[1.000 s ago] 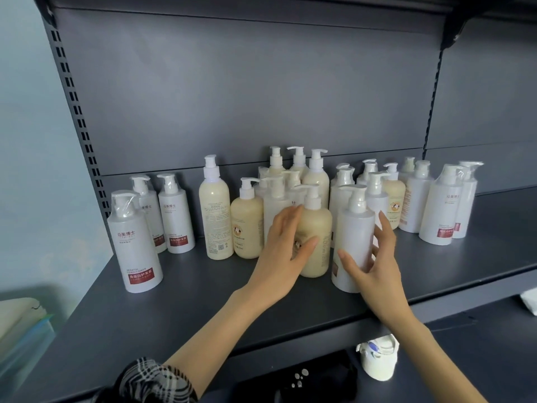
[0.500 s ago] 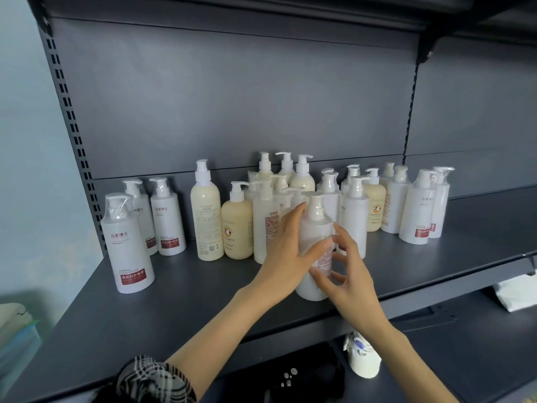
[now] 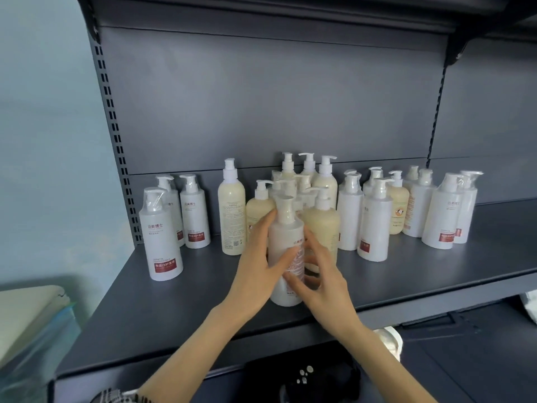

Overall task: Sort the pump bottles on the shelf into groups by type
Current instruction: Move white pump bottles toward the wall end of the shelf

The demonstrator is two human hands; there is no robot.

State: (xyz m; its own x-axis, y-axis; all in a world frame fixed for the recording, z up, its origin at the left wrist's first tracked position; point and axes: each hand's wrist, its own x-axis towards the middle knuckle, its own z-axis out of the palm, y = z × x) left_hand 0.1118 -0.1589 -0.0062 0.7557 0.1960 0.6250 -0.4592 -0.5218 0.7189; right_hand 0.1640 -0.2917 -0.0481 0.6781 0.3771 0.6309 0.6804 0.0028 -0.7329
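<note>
- A dark grey metal shelf (image 3: 203,301) with a matching back panel is seen, a pale blue wall lying at 9 o'clock.
- A white pump bottle (image 3: 286,254) is stood upright near the front edge of the shelf, at 6 o'clock of the mixed cluster of bottles.
- It is enclosed from both sides: the left hand (image 3: 255,266) is pressed against its 9 o'clock flank, while the right hand (image 3: 319,282) is curled round its lower 3 o'clock side, fingers (image 3: 293,282) laid across the label. Both hands are judged to be grasping it.
- A smooth, stiff plastic wall is suggested, likely slippery; if full, a fair weight is to be expected, low in the body.
- The body at mid-height is judged the best place to be held; the pump head (image 3: 283,200) should be avoided, since it may press down or turn.
- Three white red-labelled bottles (image 3: 165,237) are grouped at 9 o'clock, where the held one would seem to belong.
- Cream bottles (image 3: 232,210) close behind could be toppled if brushed.
</note>
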